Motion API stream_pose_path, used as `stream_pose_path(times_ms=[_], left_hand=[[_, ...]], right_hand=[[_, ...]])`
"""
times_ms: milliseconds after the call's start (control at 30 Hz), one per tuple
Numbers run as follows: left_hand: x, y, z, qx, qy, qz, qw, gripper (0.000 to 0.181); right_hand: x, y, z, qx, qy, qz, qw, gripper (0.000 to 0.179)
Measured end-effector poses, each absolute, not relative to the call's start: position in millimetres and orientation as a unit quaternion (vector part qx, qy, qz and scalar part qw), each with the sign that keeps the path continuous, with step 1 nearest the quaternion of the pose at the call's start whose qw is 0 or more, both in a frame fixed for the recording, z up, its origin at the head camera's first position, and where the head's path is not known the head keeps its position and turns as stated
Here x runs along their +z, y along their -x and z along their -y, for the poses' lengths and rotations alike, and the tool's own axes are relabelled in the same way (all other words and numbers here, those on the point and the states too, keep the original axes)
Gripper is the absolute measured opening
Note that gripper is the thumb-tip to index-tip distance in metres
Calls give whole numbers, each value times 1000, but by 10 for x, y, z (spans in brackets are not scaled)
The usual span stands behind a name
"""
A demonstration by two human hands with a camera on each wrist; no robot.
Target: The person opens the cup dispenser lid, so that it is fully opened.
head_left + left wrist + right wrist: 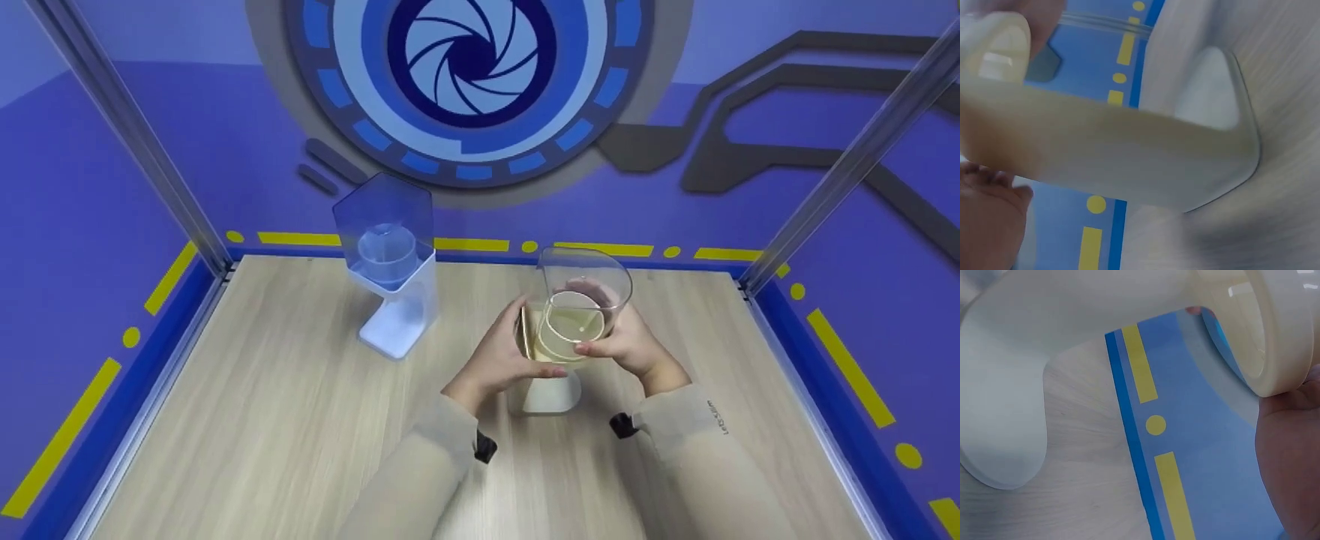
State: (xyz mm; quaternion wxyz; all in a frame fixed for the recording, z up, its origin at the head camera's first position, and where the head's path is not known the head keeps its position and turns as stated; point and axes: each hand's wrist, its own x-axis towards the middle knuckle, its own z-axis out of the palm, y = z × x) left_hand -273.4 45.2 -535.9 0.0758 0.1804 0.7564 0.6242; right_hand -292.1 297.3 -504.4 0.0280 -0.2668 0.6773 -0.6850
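A cream stand (pixel 553 394) has an upright post, a flat base and a ring-shaped cup holder (pixel 1289 337) under a rounded clear shield (pixel 566 262). My left hand (pixel 499 360) grips the stand's side by the post, thumb in front. On the other side, my right hand (pixel 637 349) holds the ring, its thumb on the front rim and its fingers behind the clear shield. The post (pixel 1100 146) and base (pixel 1210 93) appear large in the left wrist view. Whether the base touches the table cannot be told.
A white stand (pixel 396 330) with a blue, angular see-through shield (pixel 386 191) stands to the left on the wood-grain table (pixel 315 442). Blue panels (pixel 480 217) with yellow marks and metal posts (pixel 131 127) border the table at the back and sides.
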Motion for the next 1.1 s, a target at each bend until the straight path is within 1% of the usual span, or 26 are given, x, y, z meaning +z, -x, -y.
stream_pose_path(times_ms=[167,300,433,500,600,667,867,1100], left_hand=[[-5473,2785,-416,631,-194,-747,78,126],[-5514,2780,-415,651,-200,-729,77,121],[-5512,2783,-427,645,-207,-732,77,119],[-5507,2783,-436,640,-207,-736,79,120],[-5498,2783,-446,642,-203,-735,82,121],[-5495,2783,-450,644,-199,-735,81,122],[-5492,2805,-477,640,-191,-740,77,124],[-5500,2837,-492,633,-191,-746,72,124]], right_hand=[[-5123,2884,-2936,-690,269,-671,32,104],[-5150,2862,-2921,-709,280,-646,41,100],[-5077,2817,-2925,-740,319,-590,56,95],[-4999,2791,-2914,-748,333,-572,43,96],[-4869,2770,-2862,-747,339,-572,1,103],[-4802,2767,-2814,-744,332,-580,-22,104],[-4727,2780,-2716,-756,304,-576,-57,86],[-4719,2801,-2709,-761,304,-568,-68,81]])
